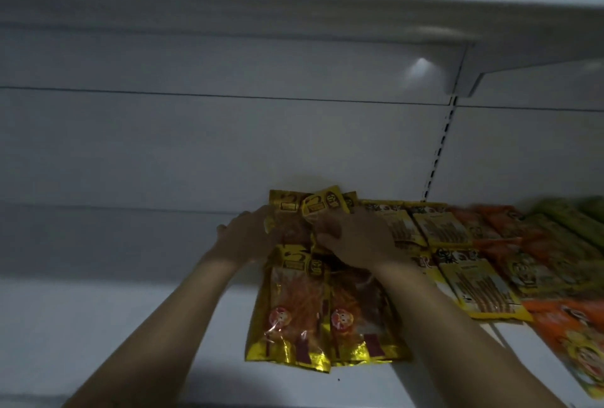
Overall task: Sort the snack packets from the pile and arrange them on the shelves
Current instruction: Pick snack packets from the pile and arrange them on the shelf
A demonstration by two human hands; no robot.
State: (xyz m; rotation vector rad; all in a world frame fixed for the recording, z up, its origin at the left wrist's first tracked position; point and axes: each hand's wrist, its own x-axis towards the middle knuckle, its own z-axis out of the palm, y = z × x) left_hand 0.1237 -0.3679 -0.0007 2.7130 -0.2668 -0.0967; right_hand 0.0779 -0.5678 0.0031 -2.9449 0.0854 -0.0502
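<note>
Gold snack packets (294, 313) with orange contents lie in two overlapping rows on the white shelf (114, 309). My left hand (246, 237) rests with straight fingers on the left edge of the rear gold packets (295, 211). My right hand (354, 237) has its fingers curled round the top of a rear gold packet (322, 206), lifting its end slightly. Both forearms reach in from the bottom of the view.
To the right lie yellow stick-snack packets (470, 280), then orange packets (568, 326) and green packets (575, 221). An upper shelf (294, 15) overhangs. A slotted upright (438, 153) runs down the back panel.
</note>
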